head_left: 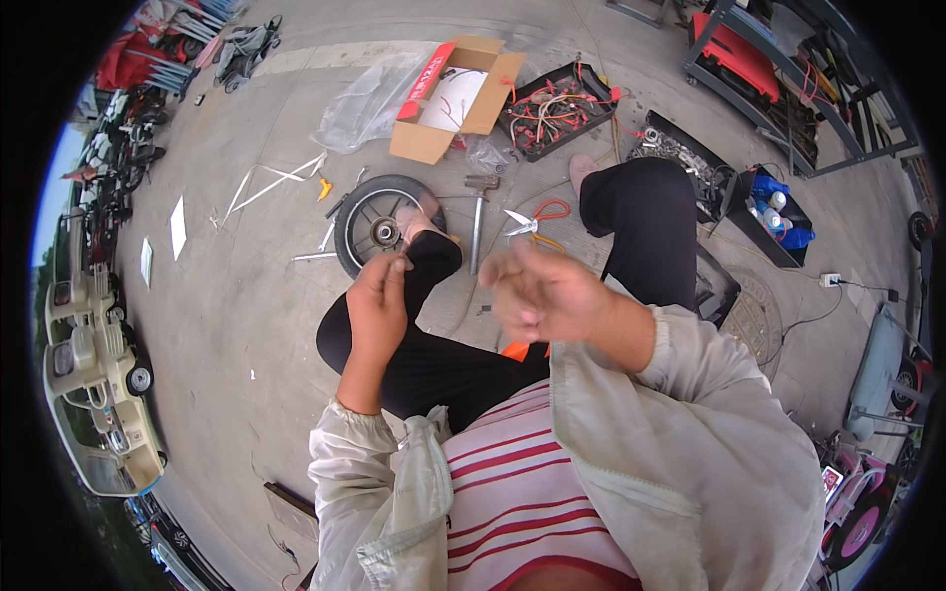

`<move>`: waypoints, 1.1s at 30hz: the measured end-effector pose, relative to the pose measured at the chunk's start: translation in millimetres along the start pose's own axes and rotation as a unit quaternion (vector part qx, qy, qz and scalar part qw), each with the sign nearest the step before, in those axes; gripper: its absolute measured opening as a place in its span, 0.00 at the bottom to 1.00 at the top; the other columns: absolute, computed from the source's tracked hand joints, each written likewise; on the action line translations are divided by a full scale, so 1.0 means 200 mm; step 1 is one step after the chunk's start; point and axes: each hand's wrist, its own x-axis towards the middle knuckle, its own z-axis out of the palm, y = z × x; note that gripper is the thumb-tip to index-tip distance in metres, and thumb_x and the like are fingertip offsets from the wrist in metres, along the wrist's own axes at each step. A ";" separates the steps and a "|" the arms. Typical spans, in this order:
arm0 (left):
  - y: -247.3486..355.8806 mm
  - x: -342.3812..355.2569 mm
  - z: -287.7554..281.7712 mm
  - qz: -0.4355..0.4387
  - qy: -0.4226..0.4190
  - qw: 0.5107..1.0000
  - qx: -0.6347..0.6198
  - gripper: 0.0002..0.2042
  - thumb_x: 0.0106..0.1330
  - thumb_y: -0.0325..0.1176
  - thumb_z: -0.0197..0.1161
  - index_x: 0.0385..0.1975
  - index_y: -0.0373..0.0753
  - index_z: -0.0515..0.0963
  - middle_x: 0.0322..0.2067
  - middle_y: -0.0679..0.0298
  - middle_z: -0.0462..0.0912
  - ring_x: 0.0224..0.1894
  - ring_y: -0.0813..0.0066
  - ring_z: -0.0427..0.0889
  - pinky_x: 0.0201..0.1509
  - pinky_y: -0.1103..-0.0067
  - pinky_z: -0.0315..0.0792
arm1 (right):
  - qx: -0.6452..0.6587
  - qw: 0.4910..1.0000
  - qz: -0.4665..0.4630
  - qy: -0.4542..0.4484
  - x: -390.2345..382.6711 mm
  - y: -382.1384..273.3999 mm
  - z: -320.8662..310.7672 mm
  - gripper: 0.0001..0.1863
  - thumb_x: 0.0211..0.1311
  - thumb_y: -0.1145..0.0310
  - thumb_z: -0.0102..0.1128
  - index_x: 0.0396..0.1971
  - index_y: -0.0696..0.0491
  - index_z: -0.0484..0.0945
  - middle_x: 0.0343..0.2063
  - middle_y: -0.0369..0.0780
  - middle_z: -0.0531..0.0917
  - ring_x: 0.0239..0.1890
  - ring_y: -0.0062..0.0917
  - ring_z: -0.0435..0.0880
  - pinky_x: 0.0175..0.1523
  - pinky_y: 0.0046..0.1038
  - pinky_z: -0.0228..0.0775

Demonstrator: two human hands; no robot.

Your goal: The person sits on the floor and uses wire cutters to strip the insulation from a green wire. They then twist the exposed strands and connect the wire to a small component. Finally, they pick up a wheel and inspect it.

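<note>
My left hand (377,300) is raised above my left knee, thumb and fingertips pinched together. Whatever lies in that pinch, if anything, is too small to make out. To its right, my right hand (547,295) hovers over the gap between my legs, its fingers bent and smeared by motion. Beyond my left hand, a small wheel with a black tyre (347,236) lies flat on the ground, my left foot resting on it. A hammer (477,229) lies beside the wheel. Cutters with red handles (554,209) and an orange-handled tool (545,239) lie beyond my right hand.
Ahead stands an open cardboard box (419,144) beside clear plastic wrap (365,108). A black tray of wires (557,113), a tray of metal parts (675,158) and a bin of blue bottles (774,212) line the right. A metal rack (808,94) stands farther right.
</note>
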 end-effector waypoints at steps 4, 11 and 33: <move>0.03 0.01 -0.03 -0.421 -0.161 0.793 -0.410 0.11 0.72 0.35 0.52 0.29 0.37 0.74 0.16 0.77 0.59 0.17 0.88 0.54 0.20 0.87 0.51 | -0.617 0.758 -0.206 0.053 0.00 -0.15 -0.05 0.18 0.68 0.68 0.50 0.57 0.53 0.72 0.45 0.41 0.79 0.34 0.24 0.78 0.43 0.27 0.75; 0.17 0.00 -0.05 -0.471 -0.315 0.629 -0.532 0.12 0.71 0.38 0.55 0.27 0.39 0.68 0.15 0.78 0.55 0.16 0.89 0.49 0.17 0.88 0.45 | -0.898 0.307 -0.306 0.073 0.07 -0.17 -0.12 0.21 0.54 0.74 0.60 0.51 0.54 0.76 0.46 0.41 0.79 0.43 0.33 0.80 0.46 0.32 0.74; 0.13 -0.02 -0.05 -0.329 -0.252 0.879 -0.236 0.07 0.69 0.30 0.55 0.27 0.40 0.74 0.16 0.74 0.60 0.16 0.82 0.58 0.20 0.83 0.57 | -0.859 0.458 -0.215 0.079 0.02 -0.12 -0.16 0.07 0.56 0.70 0.59 0.34 0.55 0.77 0.25 0.36 0.76 0.26 0.26 0.73 0.31 0.28 0.66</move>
